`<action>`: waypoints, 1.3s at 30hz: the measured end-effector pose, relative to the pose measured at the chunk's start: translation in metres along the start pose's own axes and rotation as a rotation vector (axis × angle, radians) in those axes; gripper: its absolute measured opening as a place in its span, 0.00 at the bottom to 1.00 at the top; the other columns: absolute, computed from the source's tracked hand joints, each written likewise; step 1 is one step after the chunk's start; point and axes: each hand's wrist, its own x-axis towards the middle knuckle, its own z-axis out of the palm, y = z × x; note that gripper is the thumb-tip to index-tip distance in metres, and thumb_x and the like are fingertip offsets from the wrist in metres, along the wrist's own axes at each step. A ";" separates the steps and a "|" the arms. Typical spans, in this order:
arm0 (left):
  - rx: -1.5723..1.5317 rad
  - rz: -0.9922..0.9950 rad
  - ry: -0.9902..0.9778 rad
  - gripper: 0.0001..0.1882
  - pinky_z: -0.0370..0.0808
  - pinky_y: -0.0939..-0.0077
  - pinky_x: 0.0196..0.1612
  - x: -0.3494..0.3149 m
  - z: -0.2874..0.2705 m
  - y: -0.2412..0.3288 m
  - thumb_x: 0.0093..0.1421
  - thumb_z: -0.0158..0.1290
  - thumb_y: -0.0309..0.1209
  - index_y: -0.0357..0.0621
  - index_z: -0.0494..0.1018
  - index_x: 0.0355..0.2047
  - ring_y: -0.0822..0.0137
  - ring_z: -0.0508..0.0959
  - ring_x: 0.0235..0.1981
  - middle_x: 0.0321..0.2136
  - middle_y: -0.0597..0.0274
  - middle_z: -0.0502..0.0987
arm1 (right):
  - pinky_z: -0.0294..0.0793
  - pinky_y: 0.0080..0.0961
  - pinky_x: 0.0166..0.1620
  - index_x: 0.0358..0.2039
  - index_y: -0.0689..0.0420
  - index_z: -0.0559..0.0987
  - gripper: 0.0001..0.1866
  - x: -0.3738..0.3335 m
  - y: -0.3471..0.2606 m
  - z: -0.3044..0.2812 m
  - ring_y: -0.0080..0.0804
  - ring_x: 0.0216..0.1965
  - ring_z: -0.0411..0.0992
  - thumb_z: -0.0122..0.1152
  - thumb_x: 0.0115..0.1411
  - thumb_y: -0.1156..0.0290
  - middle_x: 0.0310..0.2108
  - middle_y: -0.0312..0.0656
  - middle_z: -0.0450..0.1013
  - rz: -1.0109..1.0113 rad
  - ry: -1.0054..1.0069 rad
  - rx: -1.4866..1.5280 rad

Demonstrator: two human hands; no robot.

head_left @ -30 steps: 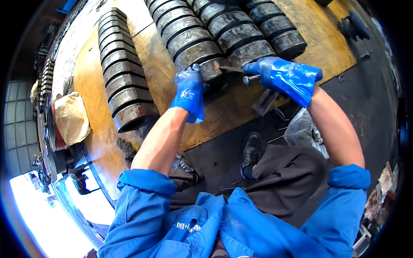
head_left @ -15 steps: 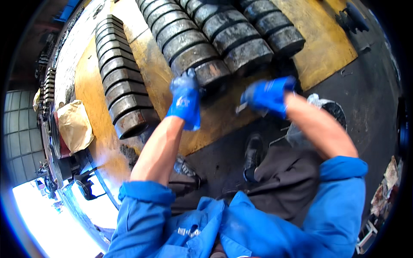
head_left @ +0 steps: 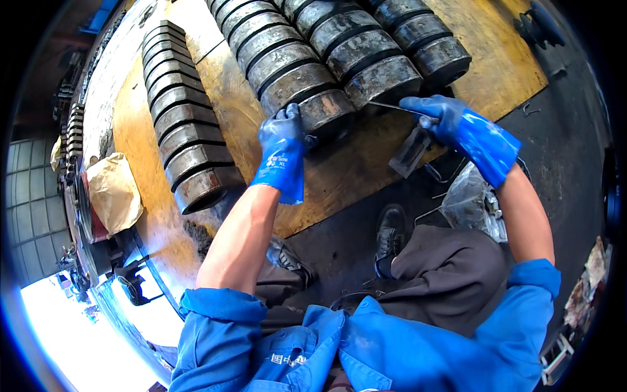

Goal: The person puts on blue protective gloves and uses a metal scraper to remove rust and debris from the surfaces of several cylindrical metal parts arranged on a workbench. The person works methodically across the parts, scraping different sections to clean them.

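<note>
Dark steel rings stand face to face in several long rows on a yellow-stained board (head_left: 346, 186). My left hand (head_left: 282, 144), in a blue rubber glove, has its fingers curled over the near edge of the end ring (head_left: 324, 111) of the second row. What lies under its palm is hidden. To the right, my gloved right hand (head_left: 450, 124) is closed around a thin metal rod (head_left: 390, 106). The rod points left, its tip close to the end ring (head_left: 384, 80) of the third row. Just below this hand is a flat greyish rectangular piece (head_left: 410, 153); whether I hold it cannot be told.
A clear plastic bag (head_left: 470, 202) sits on the dark floor at the board's right front, beside bent metal wires. A separate row of narrower pieces (head_left: 189, 124) runs along the left, near a brown paper-like sheet (head_left: 114, 193). My shoes (head_left: 390, 238) are below the board's edge.
My right hand has moved right and slightly up, and the rod now shows clearly, pointing at the third row. My left hand stays at the same ring.
</note>
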 end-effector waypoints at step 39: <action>0.014 -0.012 -0.005 0.44 0.76 0.55 0.50 0.001 0.000 0.009 0.44 0.70 0.45 0.39 0.66 0.58 0.42 0.79 0.46 0.48 0.39 0.77 | 0.77 0.29 0.35 0.59 0.52 0.74 0.22 0.043 0.039 0.023 0.28 0.31 0.75 0.54 0.63 0.72 0.36 0.42 0.80 0.061 -0.154 0.091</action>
